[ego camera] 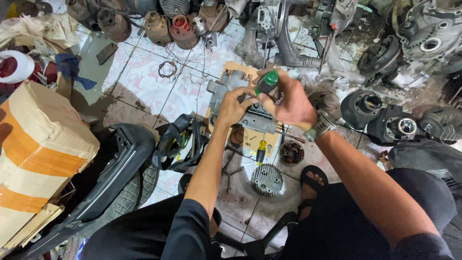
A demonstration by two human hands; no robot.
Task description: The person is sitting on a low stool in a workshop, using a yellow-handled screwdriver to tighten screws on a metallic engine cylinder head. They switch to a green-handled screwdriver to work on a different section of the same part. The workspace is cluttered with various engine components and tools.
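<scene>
A grey metal engine casing (pixel 226 86) rests on a piece of cardboard (pixel 237 68) on the tiled floor. My left hand (pixel 234 107) presses its fingers on the casing's top, beside the tool's tip. My right hand (pixel 288 101), with a metal watch on its wrist, grips a screwdriver with a green and black handle (pixel 267 82), held upright over the casing. The screwdriver's shaft is hidden between my two hands.
A yellow-handled screwdriver (pixel 260 151), a finned cylinder head (pixel 267 179) and a small round part (pixel 291 152) lie near my sandalled foot (pixel 313 179). A taped cardboard box (pixel 38 144) and a black scooter panel (pixel 115 168) stand left. Engine cylinders (pixel 183 30) and casings crowd the back and right.
</scene>
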